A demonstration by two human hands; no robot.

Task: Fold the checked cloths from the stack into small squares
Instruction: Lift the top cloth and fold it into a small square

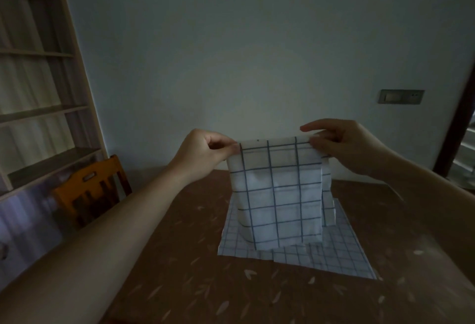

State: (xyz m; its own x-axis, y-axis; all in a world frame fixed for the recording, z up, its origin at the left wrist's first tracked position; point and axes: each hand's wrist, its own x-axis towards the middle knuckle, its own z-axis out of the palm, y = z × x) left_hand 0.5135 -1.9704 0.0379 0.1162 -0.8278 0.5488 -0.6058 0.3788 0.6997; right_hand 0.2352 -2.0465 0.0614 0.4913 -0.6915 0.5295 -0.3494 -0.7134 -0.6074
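Head view: left hand (203, 152) and right hand (341, 143) pinching top corners of checked cloth (279, 195). Held up, hanging above stack (334, 254) on brown counter (195, 285).

Held cloth (276, 190) above stack (334, 254), seemingly apart

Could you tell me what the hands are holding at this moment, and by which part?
A checked cloth, pinched at its top corners: the left hand at one, the right hand at the other.
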